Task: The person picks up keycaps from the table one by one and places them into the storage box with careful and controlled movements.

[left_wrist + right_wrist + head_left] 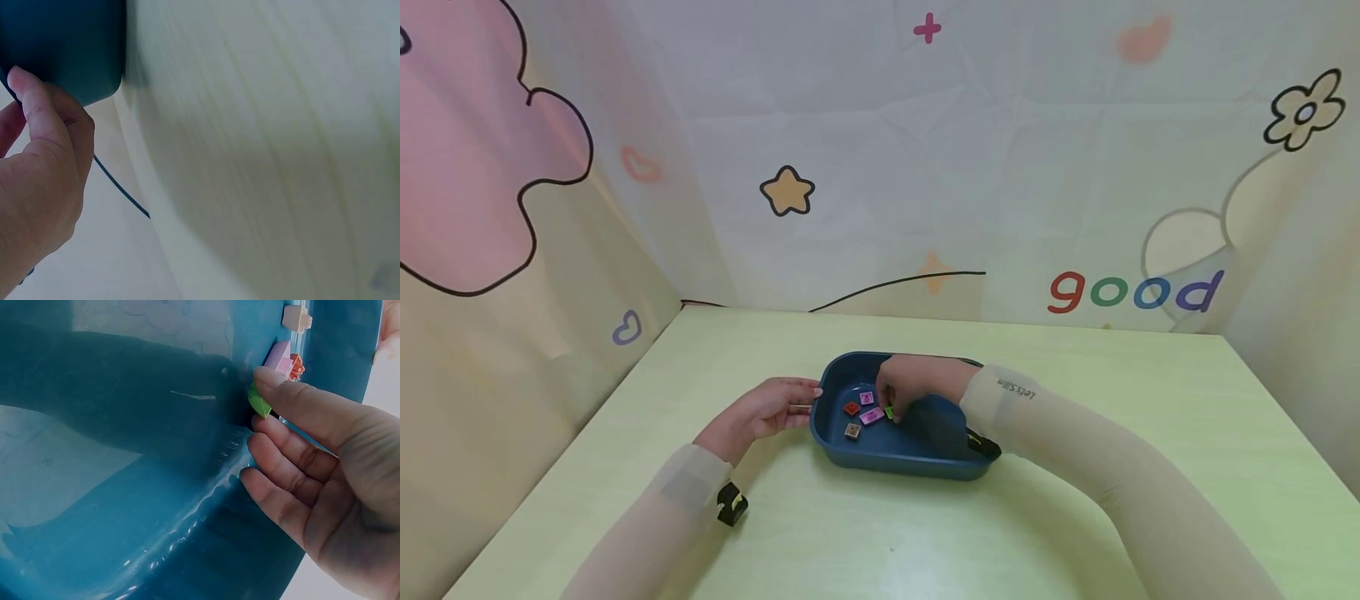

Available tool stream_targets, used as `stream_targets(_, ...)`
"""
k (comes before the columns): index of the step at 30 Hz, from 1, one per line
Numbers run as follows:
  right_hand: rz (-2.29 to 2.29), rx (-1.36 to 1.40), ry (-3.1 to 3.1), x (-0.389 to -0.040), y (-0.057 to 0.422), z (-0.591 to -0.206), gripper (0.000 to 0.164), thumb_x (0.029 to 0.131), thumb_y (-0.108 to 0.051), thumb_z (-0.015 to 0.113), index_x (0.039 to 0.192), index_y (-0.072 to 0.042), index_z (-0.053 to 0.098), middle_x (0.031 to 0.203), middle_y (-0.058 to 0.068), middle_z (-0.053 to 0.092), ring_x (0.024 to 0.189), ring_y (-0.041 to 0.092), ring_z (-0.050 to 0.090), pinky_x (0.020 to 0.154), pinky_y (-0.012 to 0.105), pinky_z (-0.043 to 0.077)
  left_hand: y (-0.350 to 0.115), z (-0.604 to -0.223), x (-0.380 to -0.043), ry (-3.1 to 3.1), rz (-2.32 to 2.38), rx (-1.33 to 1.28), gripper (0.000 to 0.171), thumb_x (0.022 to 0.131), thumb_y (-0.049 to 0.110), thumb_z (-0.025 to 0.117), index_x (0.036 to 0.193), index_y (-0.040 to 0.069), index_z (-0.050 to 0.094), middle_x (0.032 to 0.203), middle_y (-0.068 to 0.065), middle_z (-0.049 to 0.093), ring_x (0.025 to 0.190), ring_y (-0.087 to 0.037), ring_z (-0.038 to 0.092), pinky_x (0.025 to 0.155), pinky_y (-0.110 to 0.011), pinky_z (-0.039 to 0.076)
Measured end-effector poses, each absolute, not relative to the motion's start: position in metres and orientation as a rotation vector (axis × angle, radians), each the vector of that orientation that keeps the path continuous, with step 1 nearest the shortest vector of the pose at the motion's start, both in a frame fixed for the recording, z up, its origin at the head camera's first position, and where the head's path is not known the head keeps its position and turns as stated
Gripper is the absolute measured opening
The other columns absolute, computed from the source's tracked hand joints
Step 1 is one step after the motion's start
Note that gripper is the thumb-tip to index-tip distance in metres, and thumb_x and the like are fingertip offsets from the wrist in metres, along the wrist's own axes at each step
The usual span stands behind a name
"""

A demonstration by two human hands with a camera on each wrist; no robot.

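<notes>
A blue plastic basin [895,465] stands on the table with several small toy bricks at its left end. My left hand [770,407] is at the basin's left rim, its fingertips holding the edge; in the left wrist view this hand [47,144] has fingers to both sides of the rim. Reaching down inside the basin, my right hand [917,382] pinches a small green toy brick [259,402] between thumb and index finger. Close by lie a long pink brick [872,416], a square pink brick [867,398], a red brick [851,408] and a tan brick [852,431].
The pale wooden-patterned table [880,542] surrounds the basin. Behind it hangs a cloth backdrop [880,125] with printed drawings and the word "good". A black wrist mount [732,504] sticks out from the left sleeve, another [982,444] from the right.
</notes>
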State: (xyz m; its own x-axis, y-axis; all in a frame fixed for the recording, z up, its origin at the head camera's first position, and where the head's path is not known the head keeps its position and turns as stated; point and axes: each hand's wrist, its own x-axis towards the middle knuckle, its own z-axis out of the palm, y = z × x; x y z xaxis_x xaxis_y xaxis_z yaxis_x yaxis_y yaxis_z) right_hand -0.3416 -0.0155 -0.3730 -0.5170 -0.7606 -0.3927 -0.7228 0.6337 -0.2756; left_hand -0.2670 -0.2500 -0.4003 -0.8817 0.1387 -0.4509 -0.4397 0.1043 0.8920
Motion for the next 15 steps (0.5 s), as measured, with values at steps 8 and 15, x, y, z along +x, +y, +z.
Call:
stream_targets(8, -0.053, -1.194, 2.388, -0.34, -0.0175, -0.3733, 0.014, 0.088, -0.012, 0.081, 0.102, -0.009, 0.078, 0.1, 0.004, 0.073, 0.081, 0.01, 0.056, 0.08, 0.024, 0.056, -0.2505, -0.4009, -0.2675, 1.972, 1.827, -0.298, 0.045, 0.106, 0.012, 0.053, 0.147, -0.006, 0.046, 0.085, 0.004, 0.069, 0.072, -0.007, 0.069, 0.068, -0.015, 0.06)
stream_targets(15, -0.018, -1.229, 2.385, -0.3412, -0.0192, -0.3762, 0.019, 0.087, -0.014, 0.082, 0.105, -0.009, 0.079, 0.101, 0.004, 0.074, 0.079, 0.009, 0.054, 0.078, 0.023, 0.055, -0.2515, -0.4023, -0.2675, 1.97, 1.834, -0.281, 0.045, 0.106, 0.012, 0.053, 0.146, -0.007, 0.047, 0.085, 0.004, 0.07, 0.072, -0.007, 0.069, 0.068, -0.015, 0.06)
